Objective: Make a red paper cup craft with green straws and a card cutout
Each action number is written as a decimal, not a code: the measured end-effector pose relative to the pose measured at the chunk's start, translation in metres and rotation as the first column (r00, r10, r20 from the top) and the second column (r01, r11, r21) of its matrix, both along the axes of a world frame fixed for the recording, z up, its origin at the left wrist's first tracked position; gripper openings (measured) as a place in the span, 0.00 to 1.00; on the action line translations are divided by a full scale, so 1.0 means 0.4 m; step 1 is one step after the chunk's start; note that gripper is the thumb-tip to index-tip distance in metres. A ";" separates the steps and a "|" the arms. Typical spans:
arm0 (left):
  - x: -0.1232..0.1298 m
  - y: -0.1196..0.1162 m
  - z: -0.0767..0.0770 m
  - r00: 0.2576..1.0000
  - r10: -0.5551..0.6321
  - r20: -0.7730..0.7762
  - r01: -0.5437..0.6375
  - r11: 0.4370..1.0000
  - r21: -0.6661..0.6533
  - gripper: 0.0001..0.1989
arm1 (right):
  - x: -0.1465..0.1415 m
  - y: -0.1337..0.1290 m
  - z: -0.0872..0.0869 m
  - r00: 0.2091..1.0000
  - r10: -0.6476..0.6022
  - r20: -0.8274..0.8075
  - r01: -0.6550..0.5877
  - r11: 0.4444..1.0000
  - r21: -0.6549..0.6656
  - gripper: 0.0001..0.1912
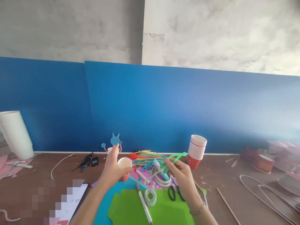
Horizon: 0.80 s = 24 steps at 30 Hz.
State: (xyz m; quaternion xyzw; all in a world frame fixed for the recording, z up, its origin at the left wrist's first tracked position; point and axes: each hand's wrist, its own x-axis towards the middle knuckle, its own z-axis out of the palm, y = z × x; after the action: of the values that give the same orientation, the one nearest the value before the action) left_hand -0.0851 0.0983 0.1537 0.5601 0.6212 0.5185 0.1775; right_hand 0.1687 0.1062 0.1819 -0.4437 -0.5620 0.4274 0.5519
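Observation:
My left hand (114,168) is wrapped round a paper cup (125,162), whose open mouth faces up and whose lower part is red. Behind it stands a cup figure with a blue paper cat-like face (115,140) and red arms. My right hand (180,170) pinches green pipe cleaners (175,157) over the pile of coloured sticks (147,159). Just below lie a glue stick (161,170), a coiled white cable (163,181) and black-handled scissors (172,193), partly hidden.
Green paper (171,211) bears a tape roll (150,197) and a marker (143,203). A cup stack (197,150) stands behind my right hand. A phone (75,200), keys (94,161) and tall white cups (16,134) are at left; cables (264,190) lie at right.

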 end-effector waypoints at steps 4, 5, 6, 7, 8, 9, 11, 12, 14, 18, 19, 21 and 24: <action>-0.036 0.021 -0.118 0.997 -0.008 -0.077 0.002 0.996 -0.086 0.51 | 0.005 0.005 -0.008 0.991 -0.118 -0.061 0.124 0.987 0.103 0.21; -0.029 0.023 -0.141 0.999 0.034 -0.039 -0.037 0.996 -0.084 0.47 | 0.004 0.004 -0.012 0.990 -0.134 -0.045 0.139 0.980 0.139 0.20; -0.018 0.022 -0.157 0.999 0.051 0.008 -0.050 0.997 -0.055 0.40 | 0.003 0.000 -0.016 0.990 -0.141 -0.024 0.143 0.973 0.182 0.19; -0.003 0.018 -0.164 0.998 0.049 0.036 -0.048 0.999 -0.019 0.33 | 0.002 -0.005 -0.019 0.991 -0.135 0.000 0.131 0.964 0.233 0.17; 0.014 0.010 -0.165 0.998 0.034 0.050 -0.036 0.999 0.032 0.28 | 0.001 -0.012 -0.020 0.992 -0.120 0.024 0.108 0.950 0.291 0.15; 0.033 -0.001 -0.160 0.998 -0.025 0.054 0.020 0.996 0.084 0.26 | 0.000 -0.020 -0.018 0.994 -0.100 0.053 0.075 0.932 0.356 0.13; 0.072 -0.028 -0.144 0.979 -0.195 0.053 0.183 0.967 0.176 0.28 | 0.000 -0.040 -0.009 0.988 -0.051 0.146 -0.025 0.881 0.473 0.09; 0.092 -0.043 -0.138 0.958 -0.283 0.048 0.269 0.944 0.193 0.29 | -0.001 -0.050 -0.003 0.978 -0.030 0.206 -0.081 0.855 0.511 0.08; 0.127 -0.069 -0.138 0.922 -0.382 0.071 0.365 0.914 0.179 0.30 | -0.004 -0.066 0.010 0.945 0.009 0.328 -0.200 0.810 0.552 0.08; 0.164 -0.093 -0.181 0.880 -0.462 0.111 0.432 0.875 0.217 0.32 | -0.020 -0.074 0.013 0.851 0.014 0.525 -0.373 0.719 0.586 0.08; 0.166 -0.094 -0.194 0.876 -0.469 0.113 0.437 0.871 0.227 0.33 | -0.025 -0.072 0.009 0.829 0.006 0.559 -0.400 0.705 0.586 0.08; 0.165 -0.092 -0.214 0.872 -0.477 0.111 0.441 0.863 0.246 0.34 | -0.033 -0.066 -0.004 0.790 0.008 0.613 -0.443 0.697 0.563 0.09; 0.160 -0.087 -0.228 0.866 -0.492 0.093 0.451 0.847 0.280 0.36 | -0.042 -0.060 -0.021 0.743 0.020 0.669 -0.484 0.706 0.517 0.10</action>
State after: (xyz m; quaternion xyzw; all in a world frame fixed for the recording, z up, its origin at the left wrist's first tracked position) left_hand -0.0210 0.0635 0.0624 0.6696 0.3778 0.5760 0.2778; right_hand 0.1519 0.0823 0.1735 -0.2454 -0.8823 0.1053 0.3876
